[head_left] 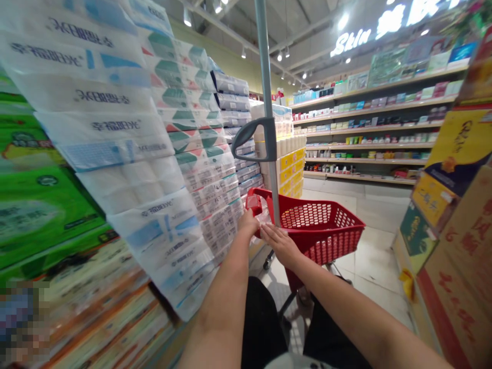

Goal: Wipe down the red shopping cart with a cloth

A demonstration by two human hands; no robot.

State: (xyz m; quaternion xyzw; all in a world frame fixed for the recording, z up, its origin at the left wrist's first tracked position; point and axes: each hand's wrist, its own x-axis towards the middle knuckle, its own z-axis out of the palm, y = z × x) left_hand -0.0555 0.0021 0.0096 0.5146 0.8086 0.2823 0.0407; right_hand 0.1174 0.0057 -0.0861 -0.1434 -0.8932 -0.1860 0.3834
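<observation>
A red plastic shopping cart [323,236] with a perforated basket stands just ahead of me. My left hand [249,222] is closed around its red handle [253,201] at the near left corner. Beside it, my right hand [277,240] lies on the near edge of the cart, fingers stretched out and close together, palm hidden. A small clear, shiny piece [264,212] shows by the fingers; I cannot make out what it is. From the cart's near side rises a tall grey pole [265,66] with a dark grey loop grip [250,139].
Tall stacks of white tissue packs [154,179] line the left side, with green packs [42,189] nearer. Cardboard boxes [457,287] are piled on the right. Pale floor tiles [376,266] run between them toward long shelves of small goods [369,146].
</observation>
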